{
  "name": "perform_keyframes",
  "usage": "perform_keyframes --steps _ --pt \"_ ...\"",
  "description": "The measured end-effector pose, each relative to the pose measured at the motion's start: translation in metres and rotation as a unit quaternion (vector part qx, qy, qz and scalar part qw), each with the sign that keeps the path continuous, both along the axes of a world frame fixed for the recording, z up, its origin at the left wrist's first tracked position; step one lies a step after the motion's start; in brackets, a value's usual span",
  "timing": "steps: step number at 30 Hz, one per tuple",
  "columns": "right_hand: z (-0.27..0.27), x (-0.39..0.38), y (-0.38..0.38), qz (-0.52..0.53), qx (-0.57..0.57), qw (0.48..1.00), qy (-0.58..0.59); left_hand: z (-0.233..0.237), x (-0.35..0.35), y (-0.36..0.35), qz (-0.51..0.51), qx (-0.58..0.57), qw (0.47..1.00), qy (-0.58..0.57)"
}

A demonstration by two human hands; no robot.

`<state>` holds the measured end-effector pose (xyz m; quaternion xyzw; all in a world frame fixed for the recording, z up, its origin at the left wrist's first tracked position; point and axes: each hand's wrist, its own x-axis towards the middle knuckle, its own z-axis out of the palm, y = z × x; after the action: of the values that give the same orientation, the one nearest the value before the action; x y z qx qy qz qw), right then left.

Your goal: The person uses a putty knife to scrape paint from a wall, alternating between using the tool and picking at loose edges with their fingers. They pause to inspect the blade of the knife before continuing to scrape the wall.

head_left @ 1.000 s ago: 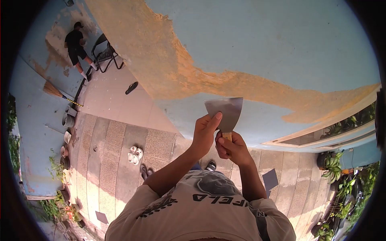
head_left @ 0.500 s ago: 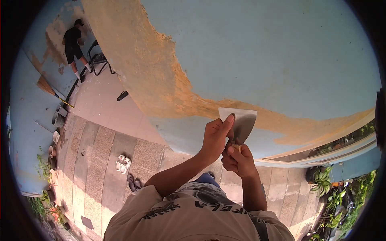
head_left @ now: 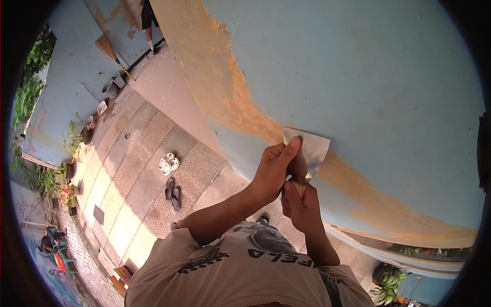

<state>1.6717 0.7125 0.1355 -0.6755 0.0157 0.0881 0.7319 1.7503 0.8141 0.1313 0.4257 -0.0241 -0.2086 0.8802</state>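
A wide metal scraper [head_left: 314,153] is held up before a blue wall [head_left: 358,66] with a rough tan strip [head_left: 232,110] where the paint is gone. My left hand [head_left: 276,166] is closed on the lower left part of the blade, its thumb lying along the metal. Below it, my right hand [head_left: 300,202] wraps round the scraper's light handle. The blade's top edge overlaps the tan strip in view; whether it touches the wall I cannot tell.
White clogs [head_left: 169,163] and dark sandals [head_left: 173,193] lie on the paving at left. Beyond them are pots, a broom [head_left: 106,48] and a person in black shorts [head_left: 148,20]. A long ledge [head_left: 378,245] and a leafy plant [head_left: 388,284] are at lower right.
The view has swung left, so the wall strip slopes more steeply, more of the yard shows, and the other person is partly out of frame. Both hands still hold the scraper.
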Motion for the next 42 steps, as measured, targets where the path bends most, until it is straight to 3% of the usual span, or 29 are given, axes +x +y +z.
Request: perform_keyframes --steps 3,5,10,18,20,23,29,34,37,39,42 --pt "0.002 0.005 -0.005 0.035 -0.008 0.999 0.013 0.021 -0.002 -0.002 0.046 -0.007 0.998 0.037" --pt "-0.002 0.007 -0.003 0.004 0.008 1.000 -0.017 0.011 -0.005 -0.002 0.024 -0.030 0.999 0.018" --pt "-0.004 0.022 -0.008 0.039 0.014 0.999 -0.034 0.029 -0.003 -0.011 0.113 -0.019 0.993 0.028" --pt "-0.001 0.011 -0.007 0.052 0.022 0.998 -0.021 0.028 -0.005 -0.008 0.091 0.005 0.994 0.053" --pt "-0.014 0.011 -0.007 0.023 0.013 0.999 -0.038 0.018 -0.005 -0.008 0.073 0.012 0.997 -0.001" --pt "-0.003 0.009 -0.015 0.044 0.004 0.998 -0.040 0.027 -0.009 -0.019 0.117 0.010 0.992 0.051" --pt "-0.009 0.003 -0.014 0.030 -0.007 0.999 -0.034 0.023 -0.010 -0.016 0.097 -0.021 0.995 0.026" --pt "-0.003 0.024 -0.012 0.036 -0.039 0.997 -0.058 0.025 0.000 -0.005 0.082 -0.046 0.995 -0.016" --pt "-0.005 0.020 -0.005 0.021 -0.055 0.989 -0.137 0.024 -0.001 -0.001 0.067 -0.056 0.996 -0.022" --pt "-0.005 0.006 -0.009 0.023 -0.010 0.999 -0.025 0.025 -0.007 -0.014 0.109 0.043 0.992 0.049" --pt "-0.001 0.027 -0.004 0.039 -0.014 0.998 -0.045 0.032 0.002 -0.001 0.113 0.000 0.993 0.022"
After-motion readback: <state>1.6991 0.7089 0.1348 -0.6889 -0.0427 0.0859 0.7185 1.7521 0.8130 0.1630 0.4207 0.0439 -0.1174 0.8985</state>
